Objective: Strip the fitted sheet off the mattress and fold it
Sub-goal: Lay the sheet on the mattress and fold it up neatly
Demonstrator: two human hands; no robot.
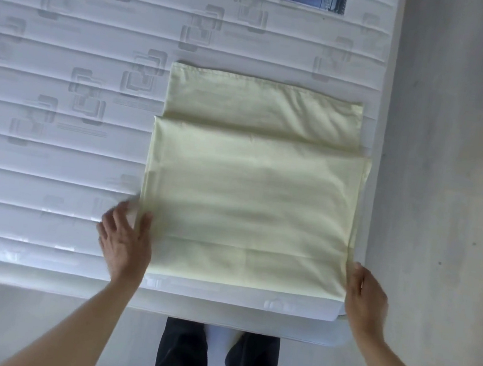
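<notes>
Sheet [251,190], pale green and already off the mattress [61,97], lies flat on the bare quilted top as a folded stack near the bed's right side, its near edge just short of the mattress's near edge. A smaller layer shows at the far end, with a wider layer lapped over it on the near side; a faint crease runs side to side close to the near edge. The stack sits squarely between the two hands and stretches forward, away from the fingers, so its longer run points from the person toward the far side of the bed, though the near layer alone looks about as wide as it is deep. The left hand [124,244] rests at the near left corner: its thumb lies on top of the cloth at that edge, and its other fingers [115,221] are spread fairly straight on the mattress just outside it, with some blur there. The right hand [365,294] is at the near right corner, fingers curled down against the sheet's edge where it meets the mattress side; whether they actually pinch the cloth cannot be told. Both hands stand about equally close to the stack, one at each near corner. By my judgement the next fold would carry the near edge forward, over the cloth lying beyond the fingertips, and it needs both corners lifted evenly to keep the sides aligned.
</notes>
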